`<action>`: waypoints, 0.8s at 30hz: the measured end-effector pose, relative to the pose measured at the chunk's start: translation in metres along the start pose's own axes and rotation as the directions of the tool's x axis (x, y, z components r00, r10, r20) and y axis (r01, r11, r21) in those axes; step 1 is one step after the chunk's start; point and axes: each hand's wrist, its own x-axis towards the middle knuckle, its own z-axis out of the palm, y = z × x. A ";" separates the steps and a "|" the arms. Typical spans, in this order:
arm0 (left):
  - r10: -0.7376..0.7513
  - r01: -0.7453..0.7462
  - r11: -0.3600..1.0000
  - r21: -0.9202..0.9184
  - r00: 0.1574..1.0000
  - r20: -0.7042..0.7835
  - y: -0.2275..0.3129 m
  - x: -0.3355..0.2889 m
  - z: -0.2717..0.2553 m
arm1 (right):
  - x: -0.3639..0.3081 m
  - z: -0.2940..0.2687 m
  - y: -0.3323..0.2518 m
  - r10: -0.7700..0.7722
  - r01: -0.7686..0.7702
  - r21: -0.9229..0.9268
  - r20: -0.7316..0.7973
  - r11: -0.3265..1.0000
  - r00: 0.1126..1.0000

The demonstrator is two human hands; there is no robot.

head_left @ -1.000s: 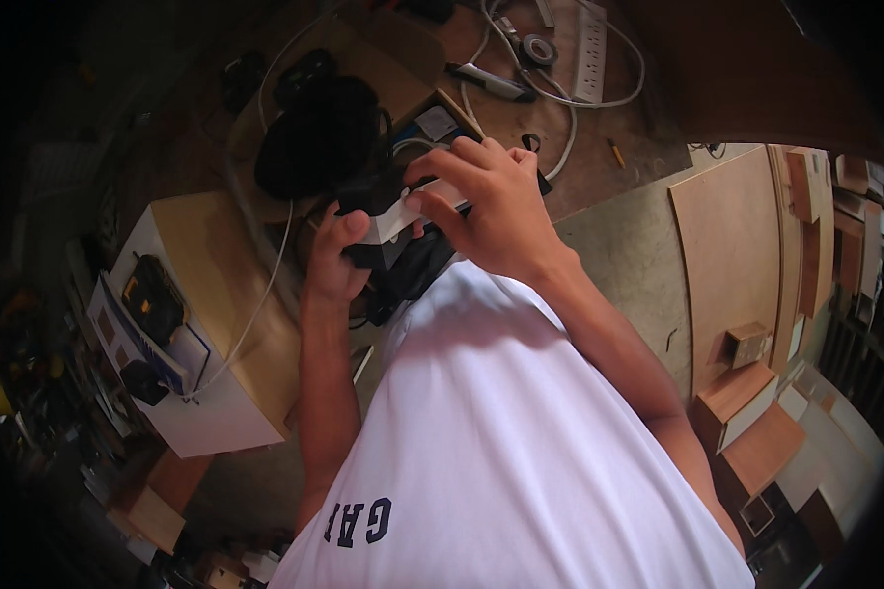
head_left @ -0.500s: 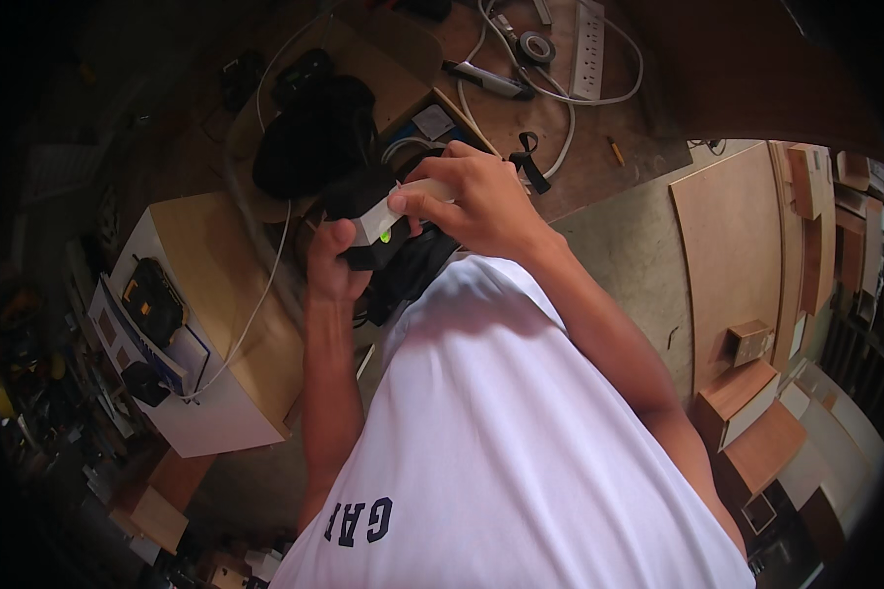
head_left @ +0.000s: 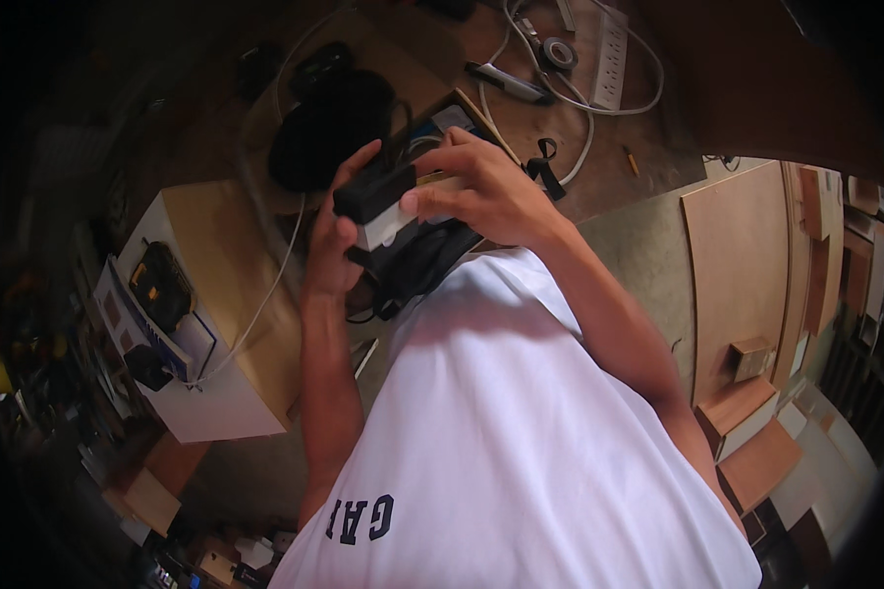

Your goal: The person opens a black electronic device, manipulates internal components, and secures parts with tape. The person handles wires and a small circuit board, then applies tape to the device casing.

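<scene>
Between both hands is a small black and white box-shaped device [head_left: 375, 198], held just in front of my shirt. My left hand [head_left: 332, 257] grips its left side, with the thumb on the near face and a finger reaching up past the far side. At the right end, the thumb of my right hand [head_left: 496, 191] presses the white part, and the other fingers curl over the far side. Black straps or fabric [head_left: 427, 257] bunch beneath the device. Just beyond the hands are an open box [head_left: 501, 145] with cables and blue contents, and a dark black pouch [head_left: 332, 133].
On the brown table lie a power strip [head_left: 611, 59], a tape roll [head_left: 560, 54], a utility knife [head_left: 509, 83], a black strap [head_left: 545, 169] and a pencil [head_left: 632, 160]. A wooden-topped white cabinet [head_left: 231, 285] stands left, crossed by a white cable. Plywood panels [head_left: 737, 265] are at right.
The device has turned in my hands, so more of its black top shows and the green light is out of sight. A left finger has lifted into view; the view has shifted slightly.
</scene>
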 end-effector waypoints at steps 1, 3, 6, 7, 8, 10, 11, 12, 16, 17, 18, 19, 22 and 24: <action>0.030 -0.026 0.997 0.071 0.998 -0.048 0.001 -0.001 -0.004 | -0.001 0.000 -0.003 0.027 -0.030 -0.053 -0.051 0.998 0.998; 0.096 -0.068 0.975 0.211 0.987 -0.127 0.004 -0.002 -0.011 | -0.001 0.000 -0.004 0.020 -0.033 -0.076 -0.164 0.997 0.986; 0.073 -0.003 0.942 0.336 0.978 -0.195 0.012 -0.015 -0.001 | -0.003 0.004 -0.007 -0.073 0.003 -0.217 -0.316 0.976 0.946; 0.098 -0.020 0.926 0.377 0.978 -0.187 0.015 -0.017 0.004 | -0.003 0.005 -0.009 -0.071 -0.005 -0.232 -0.321 0.973 0.944; 0.173 -0.105 0.903 0.417 0.977 -0.128 0.015 -0.016 0.015 | -0.003 0.007 -0.013 -0.074 -0.010 -0.250 -0.322 0.968 0.944; 0.233 -0.154 0.869 0.470 0.966 -0.115 0.022 -0.015 0.029 | -0.007 0.011 -0.022 -0.216 0.062 -0.431 -0.318 0.900 0.923; 0.226 -0.121 0.865 0.486 0.961 -0.163 0.029 -0.015 0.033 | -0.007 0.012 -0.027 -0.289 0.097 -0.516 -0.306 0.851 0.907; 0.219 -0.087 0.862 0.500 0.953 -0.211 0.032 -0.015 0.034 | -0.008 0.011 -0.032 -0.304 0.121 -0.530 -0.273 0.839 0.913; 0.117 -0.006 0.900 0.436 0.967 -0.227 0.038 -0.022 0.013 | -0.010 -0.002 -0.040 -0.339 0.219 -0.524 -0.144 0.823 0.930; 0.091 0.014 0.911 0.411 0.968 -0.235 0.039 -0.023 0.011 | -0.010 -0.004 -0.040 -0.342 0.241 -0.507 -0.113 0.828 0.933; 0.066 0.034 0.922 0.387 0.968 -0.242 0.039 -0.024 0.010 | -0.009 -0.004 -0.041 -0.364 0.255 -0.521 -0.118 0.815 0.924; 0.060 0.030 0.934 0.356 0.969 -0.238 0.038 -0.025 0.007 | -0.008 -0.004 -0.041 -0.387 0.268 -0.535 -0.122 0.801 0.914; 0.074 -0.005 0.956 0.293 0.972 -0.224 0.031 -0.025 0.004 | -0.008 -0.002 -0.043 -0.416 0.284 -0.556 -0.123 0.781 0.901; 0.130 -0.061 0.951 0.302 0.968 -0.213 0.032 -0.024 0.008 | -0.007 -0.001 -0.043 -0.435 0.298 -0.560 -0.125 0.773 0.892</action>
